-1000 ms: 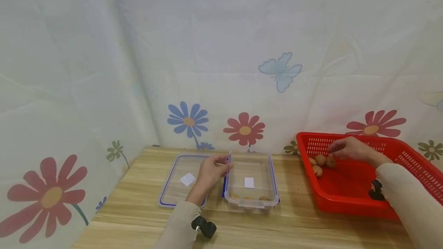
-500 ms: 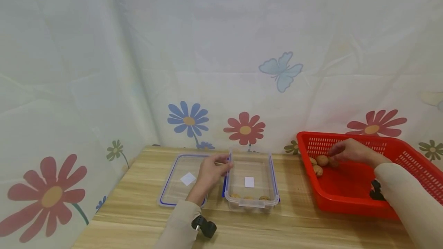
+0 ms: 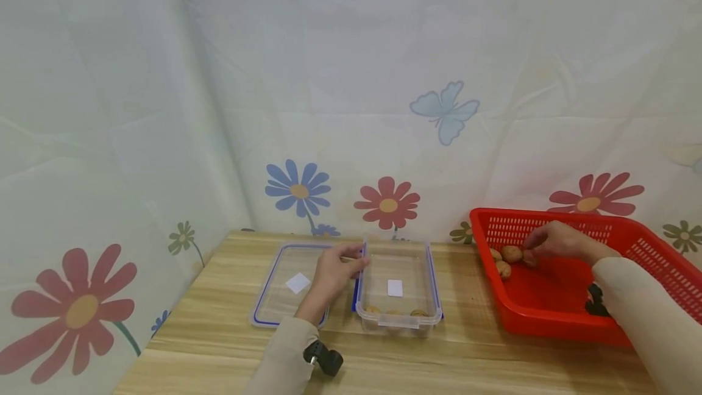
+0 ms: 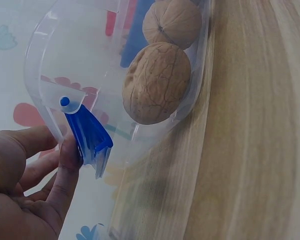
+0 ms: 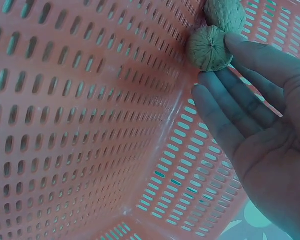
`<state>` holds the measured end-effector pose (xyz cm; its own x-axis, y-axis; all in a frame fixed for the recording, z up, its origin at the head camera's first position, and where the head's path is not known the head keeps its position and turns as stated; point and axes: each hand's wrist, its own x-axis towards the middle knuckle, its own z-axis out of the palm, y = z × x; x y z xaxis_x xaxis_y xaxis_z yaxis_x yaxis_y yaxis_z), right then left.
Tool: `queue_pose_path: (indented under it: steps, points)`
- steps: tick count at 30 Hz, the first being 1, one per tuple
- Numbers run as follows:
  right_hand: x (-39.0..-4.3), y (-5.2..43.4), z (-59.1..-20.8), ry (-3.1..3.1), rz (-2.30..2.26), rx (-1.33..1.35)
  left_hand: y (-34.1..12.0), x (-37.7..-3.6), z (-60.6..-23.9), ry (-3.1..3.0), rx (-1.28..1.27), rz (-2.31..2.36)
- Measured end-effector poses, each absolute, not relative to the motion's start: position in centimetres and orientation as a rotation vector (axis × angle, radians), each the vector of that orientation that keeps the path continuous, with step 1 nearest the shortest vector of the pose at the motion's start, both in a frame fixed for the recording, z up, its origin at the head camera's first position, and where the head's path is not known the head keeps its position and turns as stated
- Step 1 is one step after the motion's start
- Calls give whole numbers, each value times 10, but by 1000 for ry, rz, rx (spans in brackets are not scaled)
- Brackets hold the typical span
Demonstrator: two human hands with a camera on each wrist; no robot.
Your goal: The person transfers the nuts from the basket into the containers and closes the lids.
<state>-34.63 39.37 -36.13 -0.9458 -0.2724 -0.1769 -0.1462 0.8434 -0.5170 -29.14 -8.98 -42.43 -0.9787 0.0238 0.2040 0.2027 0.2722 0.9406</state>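
Your right hand (image 3: 554, 241) is reaching into the red basket (image 3: 554, 316) at the right of the frame, its straight fingers (image 5: 250, 50) touching a walnut (image 5: 208, 48) against the basket's far left wall, not yet closing round it. Your left hand (image 3: 334, 273) is pinching the left rim of the clear box (image 3: 398, 322) in the middle of the frame, by its blue latch (image 4: 90, 135). That walnut is likely to be light, hard and round, so it may be rolling off flat fingertips; taking it between thumb and fingers across its middle looks safest. Two more walnuts (image 3: 499, 263) are sitting touching or just beside it, crowding the grasp. A few walnuts are already lying in the box. Left of the box, its lid (image 3: 280, 297) is lying flat on the bench (image 3: 471, 358)
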Motion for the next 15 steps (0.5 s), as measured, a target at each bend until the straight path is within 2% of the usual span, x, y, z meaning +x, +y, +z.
queue_pose_path:
  steps: [15]
  points:
    - [-343,395,-358,2768,-768,-284,-90,-290,-423,-2382,-229,-1790]
